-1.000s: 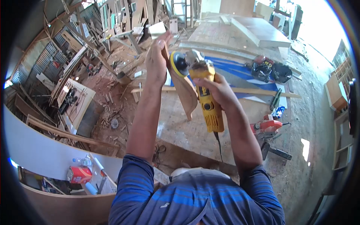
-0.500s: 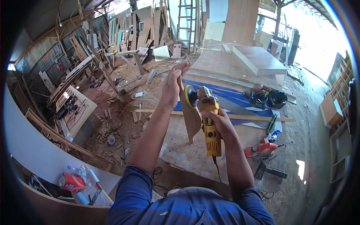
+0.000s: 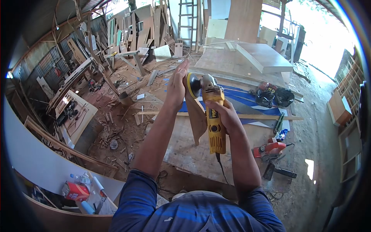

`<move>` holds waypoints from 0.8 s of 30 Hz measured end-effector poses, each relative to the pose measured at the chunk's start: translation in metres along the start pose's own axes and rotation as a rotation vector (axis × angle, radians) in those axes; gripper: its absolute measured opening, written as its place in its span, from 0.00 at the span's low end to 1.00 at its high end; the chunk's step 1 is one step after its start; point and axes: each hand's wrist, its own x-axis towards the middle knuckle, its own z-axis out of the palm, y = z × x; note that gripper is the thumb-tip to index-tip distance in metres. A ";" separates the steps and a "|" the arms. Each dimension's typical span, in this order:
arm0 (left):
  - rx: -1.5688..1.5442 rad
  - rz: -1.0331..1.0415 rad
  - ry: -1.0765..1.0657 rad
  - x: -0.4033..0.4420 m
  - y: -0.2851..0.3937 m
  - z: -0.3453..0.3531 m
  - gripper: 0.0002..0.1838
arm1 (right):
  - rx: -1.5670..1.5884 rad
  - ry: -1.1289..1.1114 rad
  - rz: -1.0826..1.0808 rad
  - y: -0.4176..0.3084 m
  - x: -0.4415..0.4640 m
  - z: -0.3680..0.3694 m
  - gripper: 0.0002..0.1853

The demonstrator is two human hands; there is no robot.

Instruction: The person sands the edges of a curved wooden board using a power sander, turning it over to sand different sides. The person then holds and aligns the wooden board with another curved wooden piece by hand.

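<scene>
My right hand [image 3: 226, 116] is wrapped round the body of a yellow angle grinder [image 3: 216, 133], its cord trailing down toward me. A round sanding disc [image 3: 194, 86] with a yellow rim is fitted on its head. The disc lies against the face of a thin, curved wooden piece [image 3: 196, 116] held upright on edge. On the other side, my left hand [image 3: 178, 87] grips the upper part of that piece, fingers pointing away from me. The disc hides some of the wood.
Below is a plywood worktable [image 3: 181, 143] with a long wooden strip [image 3: 251, 116] and blue sheet material [image 3: 235, 98]. To the right are black plastic bags [image 3: 284, 98], a red power tool [image 3: 268, 150] and a hammer [image 3: 280, 172]. Wood scraps [image 3: 112, 133] litter the floor at left.
The grinder and its disc have shifted up and slightly left along the wooden piece. My left hand has tilted a little, still on the wood. The whole view has moved slightly.
</scene>
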 end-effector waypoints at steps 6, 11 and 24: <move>0.071 0.039 0.000 -0.001 0.008 -0.002 0.33 | -0.025 -0.054 0.101 0.023 -0.010 -0.017 0.21; 0.024 0.012 0.048 -0.001 0.010 -0.007 0.32 | -0.106 0.006 0.182 0.034 -0.020 -0.026 0.21; 0.057 -0.104 0.122 -0.003 0.011 -0.005 0.18 | -0.106 -0.014 0.168 0.025 -0.014 -0.019 0.20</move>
